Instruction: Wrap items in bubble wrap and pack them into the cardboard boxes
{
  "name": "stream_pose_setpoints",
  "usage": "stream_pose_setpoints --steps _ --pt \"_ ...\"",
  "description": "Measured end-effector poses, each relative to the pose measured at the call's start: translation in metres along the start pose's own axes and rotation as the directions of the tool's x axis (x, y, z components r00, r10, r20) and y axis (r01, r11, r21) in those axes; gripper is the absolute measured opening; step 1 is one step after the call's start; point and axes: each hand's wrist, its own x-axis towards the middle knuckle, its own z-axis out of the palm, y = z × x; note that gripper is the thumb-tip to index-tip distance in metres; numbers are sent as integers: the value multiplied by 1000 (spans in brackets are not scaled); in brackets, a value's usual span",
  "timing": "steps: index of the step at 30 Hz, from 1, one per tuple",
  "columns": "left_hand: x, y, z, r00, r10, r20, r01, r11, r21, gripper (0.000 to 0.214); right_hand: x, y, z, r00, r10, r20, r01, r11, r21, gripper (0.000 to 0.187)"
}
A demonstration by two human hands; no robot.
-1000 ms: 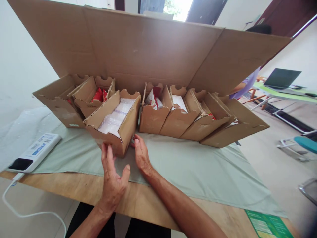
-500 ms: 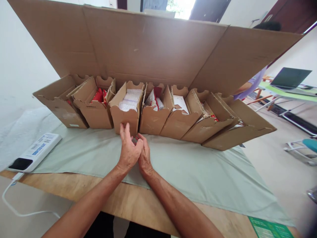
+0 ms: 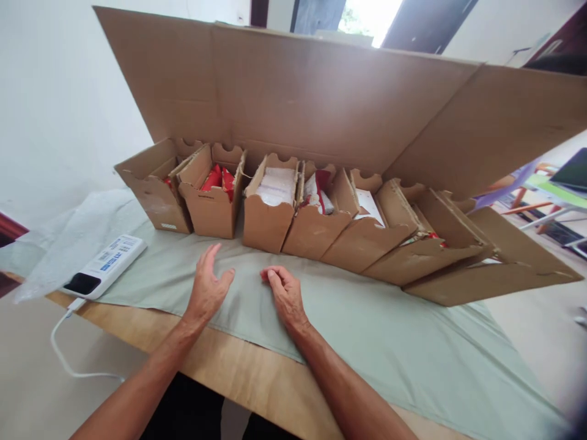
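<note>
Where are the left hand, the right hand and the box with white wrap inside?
left hand (image 3: 207, 293), head view, on the back of the hand.
right hand (image 3: 288, 298), head view, on the back of the hand.
box with white wrap (image 3: 266, 226), head view, on its front cardboard wall.

I see a wooden table (image 3: 257, 379) under a green cloth (image 3: 367, 330). A white power bank (image 3: 103, 269) lies at the cloth's left end.

Hidden, cut off, unreadable.
Right edge cuts the tall brown cardboard sheet (image 3: 321, 91); flaps hide insides of rightmost brown cardboard boxes (image 3: 504, 275); label on white corded device (image 3: 107, 266) too small; right hand (image 3: 287, 296) curled, palm unseen.
</note>
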Motion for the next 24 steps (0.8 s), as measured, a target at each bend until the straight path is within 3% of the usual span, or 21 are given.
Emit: stream_pose_setpoints --steps 3,6,10,13,16,18,20,24 --pt "-7 -14 -15 988 -147 -43 144 987 -72 62 7 -19 9 999 -22 41 23 999 -40 26" --pt "-11 -22 -16 971 -223 -87 199 954 -227 58 31 -58 25 983 -123 137 141 981 -134 30" --pt "-5 -26 -14 941 -261 -215 158 901 -405 57 83 -114 58 944 -235 230 299 903 -307 60" --pt "-1 -25 -15 913 -277 -300 109 874 -473 57 119 -136 84 956 -148 252 237 899 -369 65" --pt "1 -22 -18 893 -258 -368 44 866 -499 55 138 -139 105 967 1 256 95 928 -361 36" --pt "2 -19 -21 878 -262 -400 21 856 -516 52 136 -138 112 974 24 223 55 939 -340 19" --pt "5 -18 -27 847 -296 -441 9 838 -546 50 120 -138 110 978 -16 206 83 943 -324 16" --pt "10 -19 -47 764 -363 -534 -42 798 -602 50 52 -146 70 946 -128 298 216 934 -284 15"
